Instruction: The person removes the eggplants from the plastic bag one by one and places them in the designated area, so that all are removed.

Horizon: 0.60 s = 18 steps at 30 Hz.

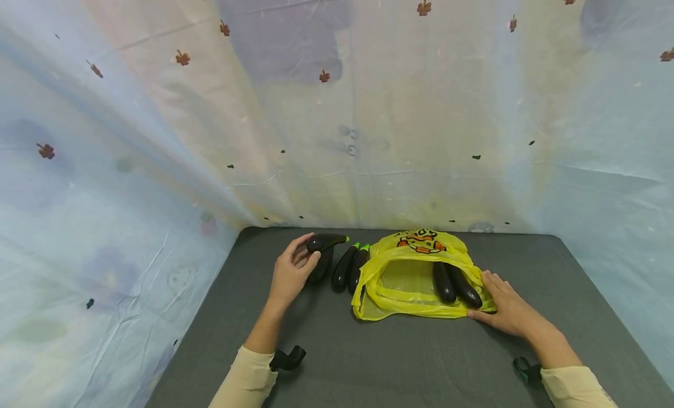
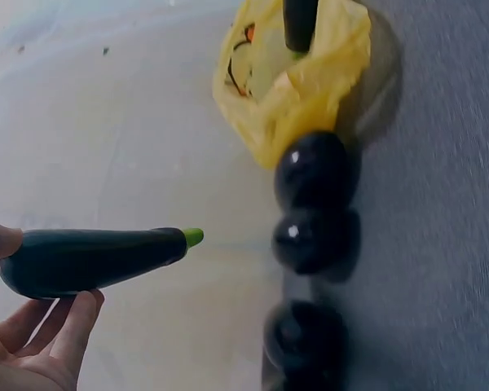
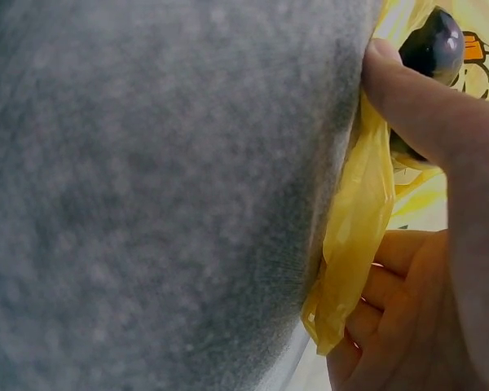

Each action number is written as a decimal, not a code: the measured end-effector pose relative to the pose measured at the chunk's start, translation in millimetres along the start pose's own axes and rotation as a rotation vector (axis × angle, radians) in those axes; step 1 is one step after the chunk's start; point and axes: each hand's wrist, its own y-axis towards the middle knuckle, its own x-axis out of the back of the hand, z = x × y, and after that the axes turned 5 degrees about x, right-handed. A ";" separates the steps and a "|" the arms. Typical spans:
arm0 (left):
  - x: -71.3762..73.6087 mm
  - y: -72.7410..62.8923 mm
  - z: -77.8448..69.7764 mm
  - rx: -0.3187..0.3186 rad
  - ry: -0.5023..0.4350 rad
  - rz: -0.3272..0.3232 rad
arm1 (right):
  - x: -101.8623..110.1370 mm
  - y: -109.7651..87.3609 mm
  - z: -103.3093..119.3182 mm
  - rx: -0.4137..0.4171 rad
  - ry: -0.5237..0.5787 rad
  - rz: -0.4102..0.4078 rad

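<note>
My left hand [image 1: 288, 279] holds an eggplant [image 1: 323, 242] by its rounded end, thumb on one side and fingers on the other. In the left wrist view its green stem points right, toward the bag. Below this hand lies another eggplant [image 1: 321, 267], partly covered by the hand. Two more eggplants [image 1: 344, 268] lie side by side against the left of a yellow plastic bag [image 1: 371, 297]. The bag lies with its mouth toward me, two eggplants [image 1: 454, 286] inside. At the bag's right edge my right hand [image 1: 508, 308] touches the plastic, fingers extended and thumb spread near the mouth.
A grey table [image 1: 400, 361] carries everything. Behind it and at both sides hangs a pale printed curtain [image 1: 411, 121]. Black straps [image 1: 288, 359] sit at both wrists, below the cream sleeves [image 1: 244, 376].
</note>
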 end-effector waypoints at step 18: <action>46.4 8.2 20.3 0.179 0.017 -0.122 | 0.3 0.5 3.1 -0.003 -0.029 -0.005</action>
